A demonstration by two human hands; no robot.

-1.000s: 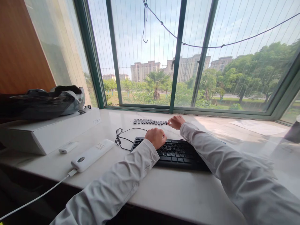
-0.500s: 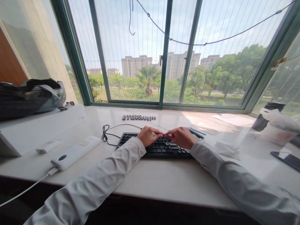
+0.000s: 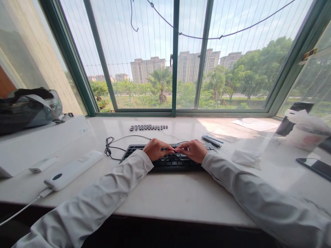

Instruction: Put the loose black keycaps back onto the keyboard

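Observation:
A black keyboard (image 3: 178, 166) lies flat on the white counter, some of its key spots without caps. Over its upper middle, my left hand (image 3: 156, 150) and my right hand (image 3: 194, 151) meet fingertip to fingertip. Both are closed in a pinch around a small dark piece that looks like a keycap, mostly hidden by the fingers. My hands cover part of the keys. Behind the keyboard, several loose keycaps (image 3: 148, 127) lie in rows. The keyboard's black cable (image 3: 109, 144) is coiled to the left.
To the left are a white power strip-like device (image 3: 74, 170) with a cable, a small white box (image 3: 42, 165) and a long white carton (image 3: 74, 129) under a dark bag (image 3: 28, 108). Pens (image 3: 212, 141), a clear packet (image 3: 247, 158), a phone (image 3: 315, 168) and paper (image 3: 254, 124) lie right.
The view has shifted slightly, so the counter items appear further left. Both hands stay pinched together over the keyboard, with only slight finger movement.

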